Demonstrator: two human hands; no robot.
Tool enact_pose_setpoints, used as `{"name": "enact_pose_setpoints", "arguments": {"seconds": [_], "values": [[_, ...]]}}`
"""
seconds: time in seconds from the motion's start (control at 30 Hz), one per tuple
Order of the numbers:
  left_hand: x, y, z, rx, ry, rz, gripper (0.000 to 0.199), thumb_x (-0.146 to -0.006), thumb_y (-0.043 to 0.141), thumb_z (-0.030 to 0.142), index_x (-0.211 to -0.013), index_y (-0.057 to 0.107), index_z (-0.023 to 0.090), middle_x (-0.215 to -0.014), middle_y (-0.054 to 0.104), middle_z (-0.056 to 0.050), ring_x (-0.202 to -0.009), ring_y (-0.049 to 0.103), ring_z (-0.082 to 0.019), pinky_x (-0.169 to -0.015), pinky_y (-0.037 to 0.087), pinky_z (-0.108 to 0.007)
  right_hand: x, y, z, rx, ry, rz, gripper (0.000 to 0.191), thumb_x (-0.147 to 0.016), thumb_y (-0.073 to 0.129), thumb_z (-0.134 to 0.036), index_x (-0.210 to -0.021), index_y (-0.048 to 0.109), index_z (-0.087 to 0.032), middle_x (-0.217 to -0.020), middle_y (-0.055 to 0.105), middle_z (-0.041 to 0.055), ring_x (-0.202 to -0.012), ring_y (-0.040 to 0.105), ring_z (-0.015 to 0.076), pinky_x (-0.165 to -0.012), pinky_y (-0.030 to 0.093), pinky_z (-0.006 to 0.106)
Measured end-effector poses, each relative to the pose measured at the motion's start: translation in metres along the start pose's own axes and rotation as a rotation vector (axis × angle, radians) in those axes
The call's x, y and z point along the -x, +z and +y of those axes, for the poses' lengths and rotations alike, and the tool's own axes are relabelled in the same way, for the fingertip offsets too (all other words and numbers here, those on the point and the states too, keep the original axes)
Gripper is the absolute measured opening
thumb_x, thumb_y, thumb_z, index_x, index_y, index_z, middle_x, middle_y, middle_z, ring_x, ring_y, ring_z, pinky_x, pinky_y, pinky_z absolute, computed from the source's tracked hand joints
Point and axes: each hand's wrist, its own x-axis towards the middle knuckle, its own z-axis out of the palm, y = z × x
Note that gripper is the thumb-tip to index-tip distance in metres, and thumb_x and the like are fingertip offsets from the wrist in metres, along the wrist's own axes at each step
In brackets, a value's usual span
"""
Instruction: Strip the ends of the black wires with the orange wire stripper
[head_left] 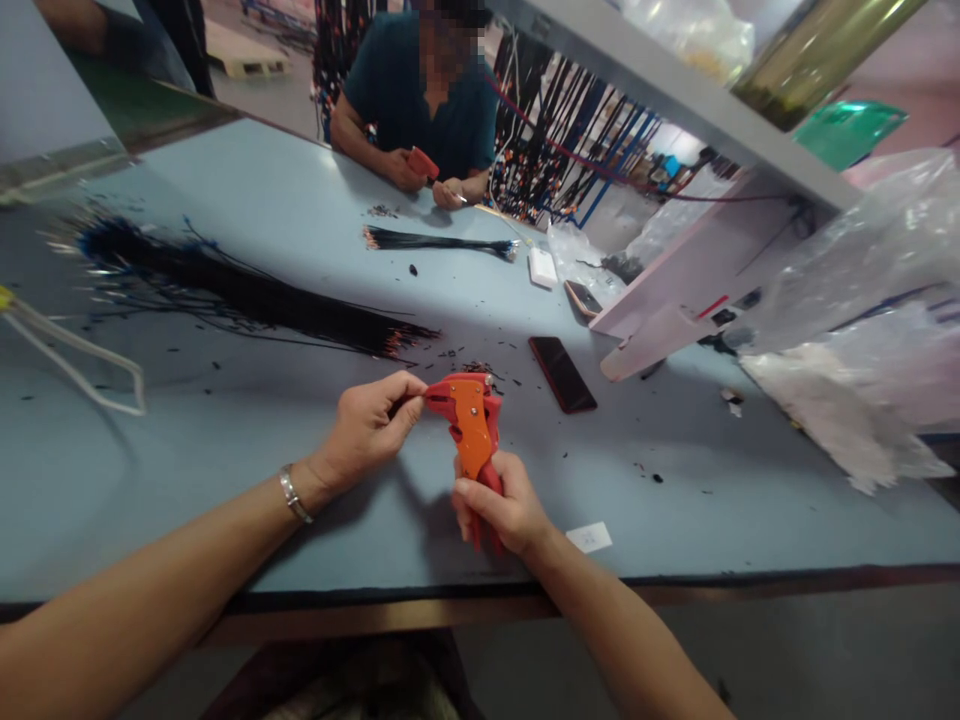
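Note:
My right hand [499, 500] is wrapped round the handles of an orange and red wire stripper [472, 420], held with its head up above the table. At the left side of the red jaws, my left hand [379, 425] is closed in a pinch on a thin black wire, most of which is hidden by the fingers. Beyond the left hand lies a big bundle of black wires [262, 290], with bare copper ends towards me and blue ends at the far left. Small dark scraps [476, 368] lie just behind the stripper.
A phone [562, 374] lies to the right, with a second phone [583, 299] and a white box [541, 267] behind it. Across the table [225, 540], a co-worker [420, 110] holds a red tool near a smaller wire bundle [439, 241]. Plastic bags [847, 400] lie at right.

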Motion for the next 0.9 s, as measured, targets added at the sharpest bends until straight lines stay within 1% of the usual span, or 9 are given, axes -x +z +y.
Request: {"name": "enact_pose_setpoints", "arguments": {"seconds": [0.07, 0.1, 0.2, 0.27, 0.47, 0.6, 0.73, 0.8, 0.9], "values": [[-0.001, 0.001, 0.000, 0.003, -0.016, -0.001, 0.020, -0.087, 0.049, 0.029, -0.080, 0.063, 0.017, -0.064, 0.061, 0.003, -0.056, 0.051, -0.011, -0.057, 0.039, -0.020, -0.002, 0.000, 0.001, -0.030, 0.004, 0.009, 0.036, -0.079, 0.068, -0.045, -0.066, 0.050, -0.017, -0.045, 0.051, -0.0043, -0.034, 0.050, 0.0089, -0.032, 0.039, 0.016], [-0.001, 0.001, 0.000, 0.007, -0.025, 0.001, 0.020, -0.086, 0.050, 0.030, -0.080, 0.064, 0.017, -0.064, 0.061, 0.003, -0.056, 0.051, -0.011, -0.057, 0.039, -0.020, -0.003, -0.001, 0.002, -0.065, 0.012, -0.004, 0.035, -0.078, 0.069, -0.045, -0.069, 0.051, -0.016, -0.047, 0.053, -0.0038, -0.035, 0.052, 0.0099, -0.033, 0.041, 0.017], [-0.003, 0.002, 0.000, 0.025, -0.041, 0.010, 0.020, -0.086, 0.051, 0.031, -0.080, 0.064, 0.017, -0.063, 0.061, 0.003, -0.056, 0.051, -0.011, -0.057, 0.039, -0.021, -0.005, -0.005, 0.002, -0.185, 0.052, -0.046, 0.033, -0.076, 0.073, -0.041, -0.082, 0.054, -0.015, -0.059, 0.062, -0.0004, -0.043, 0.061, 0.0135, -0.038, 0.049, 0.021], [-0.003, 0.003, 0.000, 0.023, -0.047, 0.021, 0.020, -0.086, 0.052, 0.032, -0.080, 0.064, 0.017, -0.062, 0.060, 0.003, -0.055, 0.050, -0.011, -0.056, 0.038, -0.021, -0.004, -0.008, 0.001, -0.251, 0.061, -0.052, 0.034, -0.076, 0.073, -0.038, -0.090, 0.054, -0.014, -0.066, 0.065, 0.0013, -0.049, 0.065, 0.0156, -0.041, 0.051, 0.023], [-0.003, 0.004, -0.006, 0.026, -0.085, 0.056, 0.018, -0.086, 0.054, 0.031, -0.080, 0.064, 0.017, -0.064, 0.061, 0.003, -0.057, 0.051, -0.011, -0.058, 0.039, -0.020, -0.001, -0.020, -0.008, -0.357, -0.052, -0.006, 0.027, -0.080, 0.067, -0.032, -0.097, 0.055, -0.014, -0.073, 0.066, 0.0031, -0.059, 0.068, 0.0200, -0.048, 0.055, 0.030], [-0.004, 0.004, -0.006, 0.041, -0.109, 0.056, 0.020, -0.086, 0.053, 0.033, -0.080, 0.065, 0.017, -0.065, 0.063, 0.002, -0.059, 0.052, -0.012, -0.059, 0.041, -0.021, -0.003, -0.022, -0.010, -0.388, -0.015, -0.056, 0.031, -0.077, 0.066, -0.030, -0.102, 0.056, -0.014, -0.081, 0.069, 0.0059, -0.069, 0.071, 0.0234, -0.060, 0.057, 0.036], [-0.005, 0.004, -0.003, 0.064, -0.145, 0.044, 0.021, -0.085, 0.054, 0.034, -0.082, 0.065, 0.017, -0.068, 0.064, 0.001, -0.062, 0.055, -0.013, -0.061, 0.043, -0.021, -0.003, -0.019, -0.010, -0.412, 0.078, -0.144, 0.032, -0.076, 0.065, -0.030, -0.102, 0.056, -0.012, -0.080, 0.070, 0.0072, -0.070, 0.072, 0.0243, -0.061, 0.054, 0.033], [-0.005, 0.003, -0.002, 0.070, -0.163, 0.042, 0.020, -0.085, 0.055, 0.035, -0.081, 0.064, 0.017, -0.068, 0.064, 0.001, -0.062, 0.055, -0.013, -0.061, 0.043, -0.022, -0.003, -0.018, -0.010, -0.417, 0.092, -0.167, 0.031, -0.077, 0.065, -0.029, -0.101, 0.057, -0.012, -0.080, 0.070, 0.0082, -0.070, 0.073, 0.0243, -0.060, 0.052, 0.030], [-0.006, 0.003, -0.002, 0.075, -0.180, 0.031, 0.021, -0.085, 0.056, 0.036, -0.081, 0.064, 0.017, -0.069, 0.064, 0.001, -0.064, 0.055, -0.013, -0.061, 0.043, -0.022, -0.003, -0.018, -0.010, -0.429, 0.093, -0.194, 0.031, -0.078, 0.064, -0.030, -0.102, 0.057, -0.011, -0.081, 0.070, 0.0088, -0.071, 0.073, 0.0246, -0.060, 0.053, 0.031]]}}
